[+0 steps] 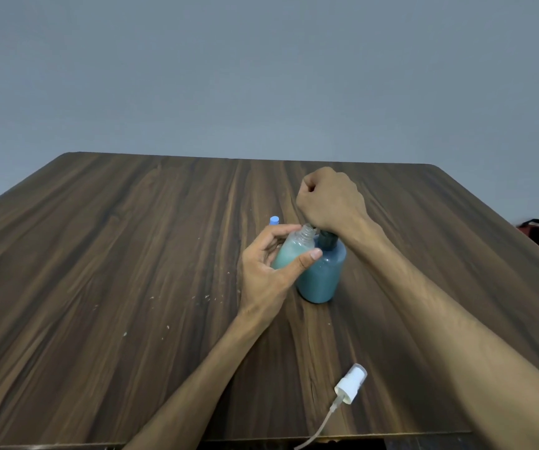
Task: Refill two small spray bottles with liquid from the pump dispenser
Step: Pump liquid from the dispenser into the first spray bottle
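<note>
Both grips are busy at the middle of the table [132, 254]: the left hand [263, 271] pinches a small spray bottle [294, 251] between thumb and curled fingers, holding it tilted with its open neck up against the pump, while the right hand [328, 203] is closed into a fist pressing down on the head of the pump dispenser [321, 274], which stands upright just right of the small bottle and touching it. The small bottle looks mostly full of pale teal liquid, so I judge this fill is close to done. Just behind the left hand's fingers a blue cap [274, 220] shows, probably the second spray bottle, though its body is hidden. Well toward the person from both hands, near the table edge, the removed spray top [349, 384] lies on its side with its tube trailing off the edge. Risks from here: the nozzle is hidden under the fist, so a slight misalignment with the narrow neck would send liquid down the outside; another full stroke may overflow it; hard pressing could tip the dispenser.
</note>
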